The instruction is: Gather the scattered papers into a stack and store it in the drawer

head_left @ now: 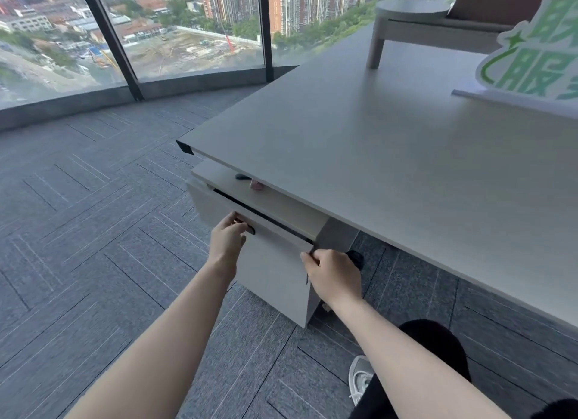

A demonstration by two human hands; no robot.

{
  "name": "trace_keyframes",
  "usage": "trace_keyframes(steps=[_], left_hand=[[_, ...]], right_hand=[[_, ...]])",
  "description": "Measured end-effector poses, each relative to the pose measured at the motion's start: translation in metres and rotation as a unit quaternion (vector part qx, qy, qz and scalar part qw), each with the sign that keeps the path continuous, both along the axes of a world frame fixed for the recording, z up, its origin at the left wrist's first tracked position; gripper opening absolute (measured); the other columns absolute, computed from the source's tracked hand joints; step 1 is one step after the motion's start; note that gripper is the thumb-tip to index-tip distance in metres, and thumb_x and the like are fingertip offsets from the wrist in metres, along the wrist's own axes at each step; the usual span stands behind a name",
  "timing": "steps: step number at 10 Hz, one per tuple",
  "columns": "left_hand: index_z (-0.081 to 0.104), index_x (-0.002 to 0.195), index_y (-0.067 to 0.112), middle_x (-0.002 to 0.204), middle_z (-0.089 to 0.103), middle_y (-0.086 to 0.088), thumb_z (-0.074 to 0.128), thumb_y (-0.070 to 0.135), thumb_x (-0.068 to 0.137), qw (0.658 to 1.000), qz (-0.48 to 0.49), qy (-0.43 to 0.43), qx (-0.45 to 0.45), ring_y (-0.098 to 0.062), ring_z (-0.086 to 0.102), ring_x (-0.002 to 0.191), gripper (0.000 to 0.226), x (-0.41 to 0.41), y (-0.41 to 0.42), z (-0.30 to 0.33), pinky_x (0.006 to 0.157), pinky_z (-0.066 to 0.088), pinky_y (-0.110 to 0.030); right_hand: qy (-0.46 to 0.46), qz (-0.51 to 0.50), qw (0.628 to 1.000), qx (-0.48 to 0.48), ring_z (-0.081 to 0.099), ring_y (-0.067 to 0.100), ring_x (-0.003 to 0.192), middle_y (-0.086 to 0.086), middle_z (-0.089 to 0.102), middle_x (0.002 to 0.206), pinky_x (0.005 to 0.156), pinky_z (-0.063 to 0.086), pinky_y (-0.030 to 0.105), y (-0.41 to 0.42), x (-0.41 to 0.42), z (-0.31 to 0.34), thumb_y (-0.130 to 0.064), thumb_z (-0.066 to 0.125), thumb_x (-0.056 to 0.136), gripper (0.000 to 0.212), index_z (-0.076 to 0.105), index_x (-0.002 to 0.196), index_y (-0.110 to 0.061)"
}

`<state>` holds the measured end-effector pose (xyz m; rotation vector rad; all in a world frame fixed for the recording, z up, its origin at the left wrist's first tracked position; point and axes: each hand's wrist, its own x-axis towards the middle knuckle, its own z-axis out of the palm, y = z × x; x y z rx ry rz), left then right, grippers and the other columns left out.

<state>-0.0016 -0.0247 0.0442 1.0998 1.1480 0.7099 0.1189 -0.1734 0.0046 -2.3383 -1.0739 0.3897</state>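
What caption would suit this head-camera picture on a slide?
Both hands, left and right, on the front of a slightly open drawer under a grey desk.

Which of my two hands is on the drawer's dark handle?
The left hand: its fingers curl at the dark handle on the drawer front. The right hand is at the front's right corner instead.

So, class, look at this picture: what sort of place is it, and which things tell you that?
Most likely an office high up in a tall building. A wide grey desk has a drawer unit under it, carpet tiles cover the floor, and big windows look down on a city.
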Motion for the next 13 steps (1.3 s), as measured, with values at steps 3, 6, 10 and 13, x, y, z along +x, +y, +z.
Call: trace_keyframes(steps=[3, 6, 10, 13], left_hand=[[0.057, 0.065, 0.026, 0.079, 0.059, 0.005, 0.043, -0.011, 0.085, 1.000, -0.014, -0.026, -0.009, -0.010, 0.052, 0.083, 0.044, 0.017, 0.004, -0.002, 0.110, 0.038, -0.043], [0.061, 0.087, 0.024, 0.096, 0.058, 0.000, 0.041, -0.010, 0.089, 0.999, -0.022, -0.033, -0.023, -0.013, 0.054, 0.097, 0.040, 0.020, 0.008, -0.005, 0.111, 0.038, -0.042], [0.056, 0.071, 0.026, 0.081, 0.057, 0.002, 0.040, -0.011, 0.089, 0.999, -0.028, -0.021, -0.006, -0.007, 0.052, 0.081, 0.044, 0.020, 0.005, -0.001, 0.108, 0.039, -0.040], [0.066, 0.109, 0.012, 0.111, 0.062, -0.006, 0.046, -0.003, 0.092, 1.000, 0.003, 0.014, -0.009, -0.021, 0.056, 0.103, 0.031, 0.015, -0.014, -0.011, 0.099, 0.045, -0.035]], right_hand=[[0.017, -0.016, 1.000, -0.004, 0.068, 0.023, 0.070, 0.001, 0.073, 0.073, 0.060, 0.048, 0.028, 0.009, 0.021, -0.007, -0.051, 0.044, 0.096, 0.050, 0.067, 0.072, -0.014], [0.008, 0.002, 1.000, -0.013, 0.067, 0.028, 0.075, 0.006, 0.072, 0.077, 0.056, 0.035, 0.029, 0.009, 0.024, -0.002, -0.047, 0.044, 0.099, 0.045, 0.055, 0.066, -0.018], [0.005, 0.005, 1.000, -0.010, 0.066, 0.032, 0.078, 0.010, 0.072, 0.080, 0.056, 0.033, 0.031, 0.008, 0.020, 0.005, -0.043, 0.043, 0.100, 0.043, 0.051, 0.066, -0.018], [0.019, 0.023, 0.998, 0.051, 0.065, 0.029, 0.071, 0.005, 0.070, 0.072, 0.061, 0.051, 0.037, -0.006, 0.005, 0.023, -0.046, 0.040, 0.097, 0.045, 0.054, 0.071, -0.011]])
